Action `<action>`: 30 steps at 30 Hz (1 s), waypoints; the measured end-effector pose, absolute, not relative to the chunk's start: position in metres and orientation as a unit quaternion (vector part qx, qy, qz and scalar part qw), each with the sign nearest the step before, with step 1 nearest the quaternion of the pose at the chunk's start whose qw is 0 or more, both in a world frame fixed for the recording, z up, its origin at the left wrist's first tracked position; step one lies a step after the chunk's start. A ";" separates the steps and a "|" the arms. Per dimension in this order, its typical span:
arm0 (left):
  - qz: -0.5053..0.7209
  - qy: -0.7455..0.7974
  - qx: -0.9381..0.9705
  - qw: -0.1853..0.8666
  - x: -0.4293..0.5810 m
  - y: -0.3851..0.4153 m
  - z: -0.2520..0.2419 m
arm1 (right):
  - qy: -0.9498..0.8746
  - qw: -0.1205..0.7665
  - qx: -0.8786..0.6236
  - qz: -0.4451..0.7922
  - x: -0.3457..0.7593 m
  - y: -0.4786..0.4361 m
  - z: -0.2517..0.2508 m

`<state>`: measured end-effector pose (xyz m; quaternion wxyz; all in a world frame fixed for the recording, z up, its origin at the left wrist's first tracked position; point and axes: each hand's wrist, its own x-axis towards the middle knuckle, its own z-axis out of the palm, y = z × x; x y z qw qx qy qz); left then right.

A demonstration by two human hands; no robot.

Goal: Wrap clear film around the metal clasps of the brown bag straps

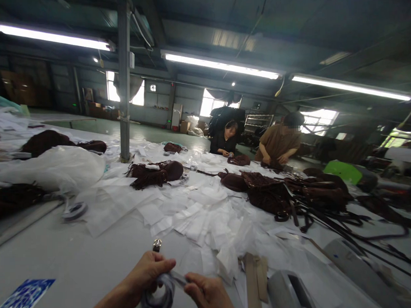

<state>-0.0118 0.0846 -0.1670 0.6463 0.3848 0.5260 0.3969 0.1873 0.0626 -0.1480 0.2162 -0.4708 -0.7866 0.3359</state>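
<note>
My left hand [142, 275] is closed around a coiled pale grey strip [160, 301], near the bottom edge of the view. Beyond its knuckles a metal buckle [157, 243] on a short dark strap pokes up; where that strap runs is hidden by the hand. My right hand [210, 295] pinches the strip's loose end, which stretches between the two hands. Whether the strip is tape or a soft wrapping, I cannot tell. Loose white sheets [201, 221] lie just past my hands.
Dark brown fringed bags [267, 190] and long straps lie to the right. Another brown bag [155, 173] rests mid-table. A tape roll [75, 211] and a blue patterned packet [23, 299] are at left. Beige strips [253, 278] lie beside a grey device [289, 292]. Two people work across the table.
</note>
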 end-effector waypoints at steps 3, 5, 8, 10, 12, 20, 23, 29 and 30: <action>0.422 0.520 0.368 0.645 -0.001 0.090 -0.163 | -0.814 0.187 -0.470 0.287 0.188 0.065 -0.149; 0.430 0.519 0.364 0.643 0.006 0.093 -0.161 | -0.820 0.182 -0.462 0.284 0.191 0.067 -0.145; 0.434 0.510 0.367 0.645 0.014 0.093 -0.157 | -0.784 0.205 -0.446 0.380 0.194 0.068 -0.135; 0.438 0.498 0.373 0.649 0.018 0.092 -0.154 | -0.742 0.239 -0.427 0.459 0.190 0.067 -0.131; 0.444 0.486 0.377 0.652 0.022 0.091 -0.152 | -0.707 0.285 -0.387 0.519 0.183 0.065 -0.132; 0.389 0.444 0.474 0.653 0.021 0.077 -0.146 | -0.760 0.285 -0.442 0.382 0.185 0.063 -0.152; 0.274 0.419 0.627 0.597 0.007 0.072 -0.135 | -0.795 0.221 -0.460 0.328 0.195 0.063 -0.150; 0.151 0.427 0.731 0.511 -0.019 0.067 -0.124 | -0.833 0.153 -0.479 0.231 0.193 0.048 -0.144; 0.152 0.428 0.726 0.516 -0.024 0.065 -0.127 | -0.839 0.144 -0.474 0.225 0.191 0.045 -0.146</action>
